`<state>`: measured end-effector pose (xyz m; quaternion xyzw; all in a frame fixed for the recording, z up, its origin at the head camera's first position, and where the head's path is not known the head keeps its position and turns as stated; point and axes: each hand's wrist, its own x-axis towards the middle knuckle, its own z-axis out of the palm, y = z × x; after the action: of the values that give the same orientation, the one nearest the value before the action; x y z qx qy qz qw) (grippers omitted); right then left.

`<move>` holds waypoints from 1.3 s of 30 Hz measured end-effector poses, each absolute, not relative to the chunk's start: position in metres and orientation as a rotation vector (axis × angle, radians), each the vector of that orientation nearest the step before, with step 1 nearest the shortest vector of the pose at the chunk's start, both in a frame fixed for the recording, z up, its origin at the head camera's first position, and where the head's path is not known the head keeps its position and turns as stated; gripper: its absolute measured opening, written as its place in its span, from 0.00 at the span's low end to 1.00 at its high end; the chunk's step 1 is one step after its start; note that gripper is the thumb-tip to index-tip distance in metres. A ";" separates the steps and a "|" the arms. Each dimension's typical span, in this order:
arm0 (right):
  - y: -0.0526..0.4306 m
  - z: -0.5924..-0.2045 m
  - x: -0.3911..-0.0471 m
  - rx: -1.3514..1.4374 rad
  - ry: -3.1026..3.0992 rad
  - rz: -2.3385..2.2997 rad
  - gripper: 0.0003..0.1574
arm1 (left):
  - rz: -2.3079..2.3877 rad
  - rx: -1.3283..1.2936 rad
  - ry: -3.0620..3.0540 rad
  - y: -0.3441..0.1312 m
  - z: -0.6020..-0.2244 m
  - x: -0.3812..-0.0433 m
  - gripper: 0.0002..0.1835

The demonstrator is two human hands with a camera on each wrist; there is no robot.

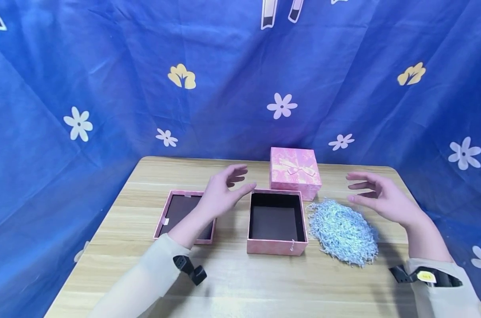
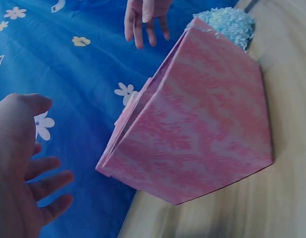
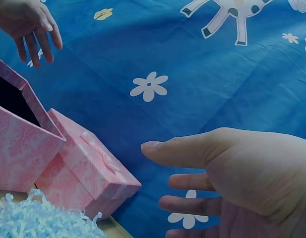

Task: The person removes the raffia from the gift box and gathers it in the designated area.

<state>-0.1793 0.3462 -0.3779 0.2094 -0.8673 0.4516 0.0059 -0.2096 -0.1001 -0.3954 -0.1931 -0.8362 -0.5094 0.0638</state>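
An uncovered pink box (image 1: 276, 247) with a dark inside stands mid-table. Just left of its rim hovers my left hand (image 1: 220, 194), fingers relaxed and apart from the thumb, holding nothing. To the right, my right hand (image 1: 387, 198) hangs in the air beyond a heap of light-blue shredded paper (image 1: 343, 232), with loosely bent fingers and an empty grasp. In the left wrist view the box's patterned side (image 2: 202, 124) shows large. Beneath my left forearm lies the upturned lid (image 1: 178, 212), partly hidden by it.
Behind the uncovered box stands a smaller pink gift box (image 1: 295, 172) with a ribbon bow, its lid on. A blue patterned cloth (image 1: 224, 110) hangs along the back and sides of the wooden table (image 1: 240, 287).
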 end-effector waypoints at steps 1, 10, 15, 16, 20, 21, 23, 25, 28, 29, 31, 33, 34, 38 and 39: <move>0.345 -0.378 -0.182 0.658 -2.707 1.425 0.36 | -1.553 -0.591 -2.524 -0.099 -0.395 -0.214 0.32; 0.336 -0.379 -0.210 0.602 -2.771 1.488 0.37 | -1.636 -0.593 -2.683 -0.085 -0.392 -0.252 0.37; 0.330 -0.388 -0.229 0.557 -2.832 1.557 0.38 | -1.646 -0.585 -2.748 -0.078 -0.398 -0.272 0.37; 0.329 -0.390 -0.233 0.553 -2.841 1.564 0.38 | -1.656 -0.586 -2.754 -0.076 -0.399 -0.276 0.37; 0.325 -0.396 -0.247 0.548 -2.861 1.541 0.37 | -1.697 -0.630 -2.768 -0.070 -0.404 -0.290 0.35; 0.324 -0.397 -0.250 0.543 -2.866 1.530 0.37 | -1.701 -0.642 -2.772 -0.068 -0.405 -0.293 0.35; 0.323 -0.398 -0.256 0.529 -2.877 1.512 0.37 | -1.699 -0.654 -2.778 -0.065 -0.408 -0.298 0.35; 0.322 -0.399 -0.262 0.519 -2.889 1.502 0.37 | -1.677 -0.665 -2.790 -0.062 -0.410 -0.303 0.35; 0.322 -0.403 -0.269 0.503 -2.919 1.482 0.37 | -1.637 -0.674 -2.811 -0.058 -0.413 -0.311 0.36; 0.322 -0.404 -0.271 0.497 -2.926 1.487 0.37 | -1.625 -0.679 -2.819 -0.056 -0.413 -0.313 0.36; 0.321 -0.407 -0.275 0.476 -2.932 1.531 0.38 | -1.616 -0.686 -2.836 -0.053 -0.413 -0.317 0.37; 0.320 -0.410 -0.278 0.443 -2.917 1.644 0.39 | -1.631 -0.688 -2.851 -0.050 -0.414 -0.320 0.38; 0.319 -0.412 -0.280 0.432 -2.902 1.708 0.40 | -1.636 -0.690 -2.858 -0.049 -0.414 -0.321 0.38; 0.316 -0.417 -0.285 0.374 -2.831 1.943 0.43 | -1.665 -0.692 -2.875 -0.043 -0.414 -0.323 0.37; 0.316 -0.418 -0.286 0.368 -2.820 1.970 0.43 | -1.672 -0.693 -2.876 -0.042 -0.414 -0.323 0.37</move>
<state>-0.2861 0.3158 -0.4178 0.1051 -0.8049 0.5622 -0.1584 -0.3229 -0.0423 -0.4143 -0.2023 -0.8394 -0.4880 -0.1277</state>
